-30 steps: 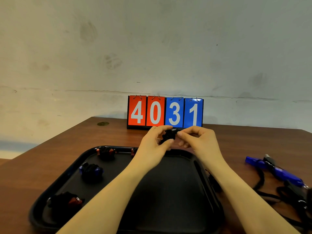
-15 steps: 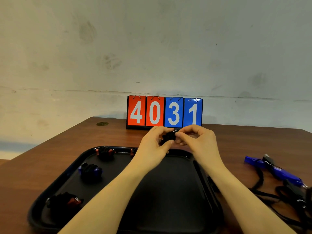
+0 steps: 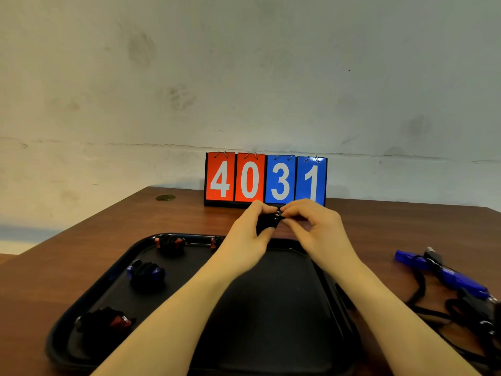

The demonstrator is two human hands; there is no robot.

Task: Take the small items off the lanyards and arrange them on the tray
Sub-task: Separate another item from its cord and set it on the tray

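Note:
Above the far rim of the black tray (image 3: 336, 316), my left hand (image 3: 248, 234) grips a small black item (image 3: 267, 223) between thumb and fingers. My right hand (image 3: 311, 226) pinches a small metal ring at the top of that item. On the tray's left side lie three bundled items: one with red parts at the near left (image 3: 104, 325), one with blue parts in the middle (image 3: 146, 272), one with red parts at the far edge (image 3: 169, 244). Another red piece (image 3: 213, 242) shows beside my left wrist.
A flip scoreboard (image 3: 265, 180) reading 4031 stands at the back of the brown table (image 3: 81, 248). Blue whistle-like items (image 3: 444, 272) and tangled black lanyards (image 3: 471, 316) lie to the right of the tray. A wall rises behind the table.
Both hands stay together above the tray's far rim. My right fingers have shifted slightly on the small black item's top; the item stays in my left hand.

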